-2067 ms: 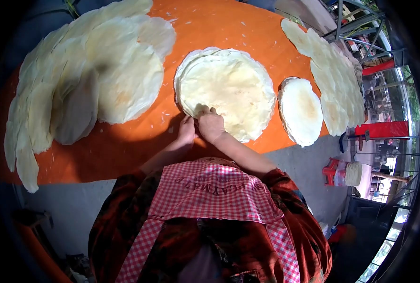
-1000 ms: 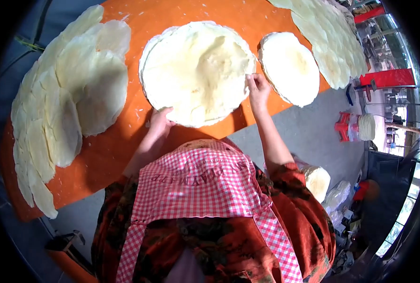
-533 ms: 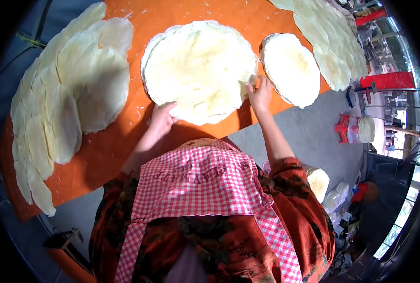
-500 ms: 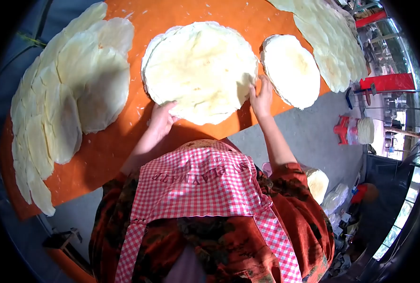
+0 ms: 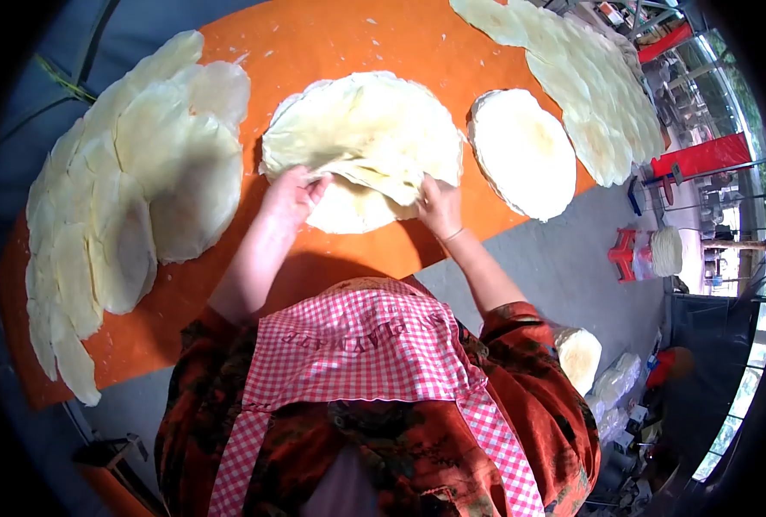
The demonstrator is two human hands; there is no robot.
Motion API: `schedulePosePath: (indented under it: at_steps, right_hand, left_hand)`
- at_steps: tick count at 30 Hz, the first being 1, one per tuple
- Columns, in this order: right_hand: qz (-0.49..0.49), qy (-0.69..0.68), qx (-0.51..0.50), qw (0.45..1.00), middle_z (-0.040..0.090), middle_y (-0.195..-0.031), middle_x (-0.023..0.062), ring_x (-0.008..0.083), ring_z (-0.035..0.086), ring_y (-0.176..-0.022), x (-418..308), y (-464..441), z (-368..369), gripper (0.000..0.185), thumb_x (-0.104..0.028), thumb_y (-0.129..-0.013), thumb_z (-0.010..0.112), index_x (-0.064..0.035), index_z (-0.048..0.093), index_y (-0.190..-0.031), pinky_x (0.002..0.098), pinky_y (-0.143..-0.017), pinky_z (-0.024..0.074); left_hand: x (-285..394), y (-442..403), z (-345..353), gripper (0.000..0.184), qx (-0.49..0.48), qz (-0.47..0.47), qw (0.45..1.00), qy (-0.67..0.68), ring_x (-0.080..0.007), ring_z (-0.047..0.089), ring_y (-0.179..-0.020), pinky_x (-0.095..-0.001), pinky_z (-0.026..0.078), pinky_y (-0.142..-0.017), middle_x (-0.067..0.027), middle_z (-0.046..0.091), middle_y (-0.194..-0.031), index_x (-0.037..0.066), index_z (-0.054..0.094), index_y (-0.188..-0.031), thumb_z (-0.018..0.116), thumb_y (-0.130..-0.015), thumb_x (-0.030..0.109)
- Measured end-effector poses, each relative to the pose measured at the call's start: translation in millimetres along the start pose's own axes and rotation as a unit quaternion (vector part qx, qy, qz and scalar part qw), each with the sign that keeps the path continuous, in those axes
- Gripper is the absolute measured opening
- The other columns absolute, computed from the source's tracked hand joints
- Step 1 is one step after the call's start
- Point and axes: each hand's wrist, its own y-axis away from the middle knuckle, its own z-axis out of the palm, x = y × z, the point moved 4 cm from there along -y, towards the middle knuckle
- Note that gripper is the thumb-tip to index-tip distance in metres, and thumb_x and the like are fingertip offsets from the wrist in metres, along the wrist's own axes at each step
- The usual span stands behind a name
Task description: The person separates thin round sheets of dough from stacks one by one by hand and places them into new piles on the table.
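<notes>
A stack of thin round flatbreads (image 5: 361, 108) lies on the orange table (image 5: 314, 43) in front of me. Its top flatbread (image 5: 367, 175) has its near edge lifted and curled back. My left hand (image 5: 295, 195) pinches that edge on the left, and my right hand (image 5: 438, 208) has its fingers closed on it at the right. Below the lifted edge, the flatbread underneath (image 5: 357, 214) shows. To the right of my right hand sits a second, smaller-looking stack of flatbreads (image 5: 525, 155).
Overlapping flatbreads (image 5: 99, 207) cover the table's left side; more overlapping flatbreads (image 5: 581, 95) run along the far right. Beyond the table's right edge are the grey floor (image 5: 529, 258), a red stool (image 5: 624, 255) and another round pale stack (image 5: 578, 359).
Both hands have closed on the near edge of the top flatbread and raised it, folding it away from me. Earlier they rested at the stack's sides, and the flatbread lay flat.
</notes>
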Motion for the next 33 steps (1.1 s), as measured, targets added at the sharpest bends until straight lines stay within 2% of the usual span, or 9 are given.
schedulePosePath:
  at_steps: [3,5,7,9,14,19,22,28,33]
  right_hand:
    - [-0.056,0.006,-0.039,0.998,0.064,-0.076,0.0165,0.0308,0.064,-0.067,-34,-85,-45,0.037,0.004,-0.065,0.061,-0.0079,0.063,-0.1,0.0385,-0.062,0.0521]
    - [-0.078,-0.02,-0.003,0.997,0.066,-0.075,0.0151,0.0251,0.065,-0.065,-63,-152,-93,0.03,0.0,-0.071,0.064,-0.0079,0.064,-0.1,0.0347,-0.061,0.0523]
    - [0.014,-0.167,-0.044,0.985,0.068,-0.078,0.0101,0.0178,0.065,-0.068,-68,-209,-131,0.026,-0.005,-0.077,0.066,-0.0055,0.064,-0.103,0.0307,-0.064,0.0524]
    - [0.134,-0.287,-0.116,0.941,0.068,-0.083,0.0056,0.0133,0.064,-0.072,-45,-237,-145,0.024,-0.006,-0.081,0.066,-0.0019,0.063,-0.104,0.0278,-0.068,0.0523]
    - [0.316,-0.371,-0.151,0.86,0.067,-0.102,0.0093,0.0178,0.063,-0.093,60,-208,-78,0.031,-0.001,-0.081,0.065,0.0026,0.061,-0.111,0.0318,-0.086,0.0511]
    - [0.471,-0.408,-0.284,0.729,0.066,-0.095,0.0099,0.0198,0.063,-0.079,207,-62,86,0.038,-0.017,-0.078,0.072,0.0015,0.062,-0.109,0.0312,-0.069,0.052]
    - [0.604,-0.358,-0.21,0.68,0.064,-0.108,0.0123,0.021,0.06,-0.1,210,-29,78,0.039,-0.019,-0.08,0.071,-0.0009,0.059,-0.113,0.033,-0.08,0.0512]
    - [0.52,-0.62,-0.185,0.557,0.05,-0.131,0.0161,0.0289,0.044,-0.125,129,-15,42,0.06,-0.03,-0.081,0.068,-0.0041,0.047,-0.13,0.0447,-0.097,0.0418]
    - [0.56,-0.558,-0.071,0.608,0.05,-0.128,0.019,0.0346,0.046,-0.122,75,-17,20,0.067,-0.006,-0.075,0.07,0.0017,0.036,-0.132,0.0507,-0.101,0.0391]
  left_hand:
    - [65,27,20,0.028,-0.047,0.099,0.994,-0.001,-0.0277,0.06,-0.093,-0.0468,0.047,-0.094,-0.0131,0.06,-0.105,0.002,0.052,-0.109,0.043,-0.096,0.025]
    - [106,42,18,0.046,-0.408,0.172,0.896,0.021,-0.0254,0.054,-0.104,-0.0507,0.037,-0.1,-0.0108,0.056,-0.115,0.005,0.045,-0.127,0.049,-0.093,0.036]
    - [119,87,14,0.055,-0.113,0.329,0.931,-0.111,-0.025,0.052,-0.109,-0.0513,0.037,-0.099,-0.0108,0.052,-0.121,0.007,0.036,-0.135,0.056,-0.091,0.033]
    - [113,64,-30,0.063,0.094,0.431,0.848,-0.292,-0.0244,0.05,-0.112,-0.0514,0.038,-0.097,-0.0111,0.048,-0.127,0.008,0.029,-0.14,0.06,-0.089,0.029]
    - [12,18,-54,0.05,-0.196,0.078,0.976,0.058,-0.0271,0.049,-0.12,-0.0476,0.038,-0.1,-0.0082,0.05,-0.134,0.006,0.042,-0.134,0.059,-0.089,0.021]
    - [-40,-46,-106,0.033,0.015,0.051,0.995,-0.081,-0.0213,0.061,-0.095,-0.0365,0.048,-0.084,-0.0079,0.064,-0.104,0.006,0.054,-0.114,0.064,-0.082,0.01]
    - [-34,-38,-92,0.031,0.068,0.063,0.985,-0.143,-0.0204,0.062,-0.096,-0.036,0.048,-0.084,-0.0076,0.063,-0.106,0.006,0.054,-0.114,0.063,-0.083,0.008]
    - [-35,-38,-90,0.029,0.067,0.08,0.983,-0.15,-0.0206,0.061,-0.102,-0.0365,0.049,-0.088,-0.0077,0.063,-0.11,0.005,0.054,-0.116,0.059,-0.088,0.009]
    - [-31,-35,-80,0.034,0.085,0.072,0.981,-0.16,-0.0218,0.059,-0.105,-0.0365,0.046,-0.091,-0.0106,0.059,-0.119,0.005,0.051,-0.122,0.056,-0.089,0.01]
